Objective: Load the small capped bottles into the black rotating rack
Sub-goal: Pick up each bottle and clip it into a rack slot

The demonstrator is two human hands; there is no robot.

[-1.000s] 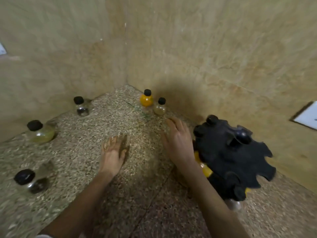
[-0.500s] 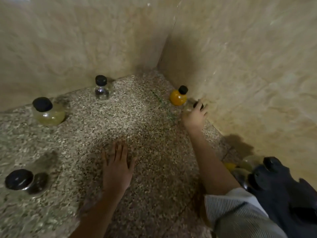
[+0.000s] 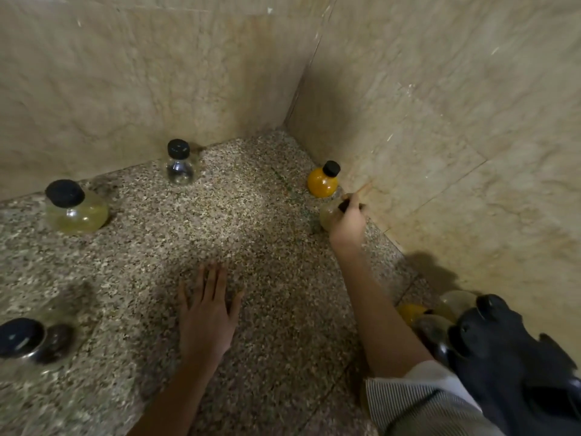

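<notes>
Over the last second the right hand (image 3: 345,226) had travelled from beside the black rack (image 3: 509,357) to the far corner. Its fingers were now curled round the cap and neck of the pale bottle (image 3: 327,215), which stood by the wall (image 3: 440,152) just beside the orange bottle (image 3: 322,184). Whether it had left the floor (image 3: 251,215) could not be determined. The left hand (image 3: 207,316) remained flat and relaxed on the floor, holding nothing. The grasp appeared complete, so carriage back to the rack, well apart at lower right, was judged the next step.
</notes>
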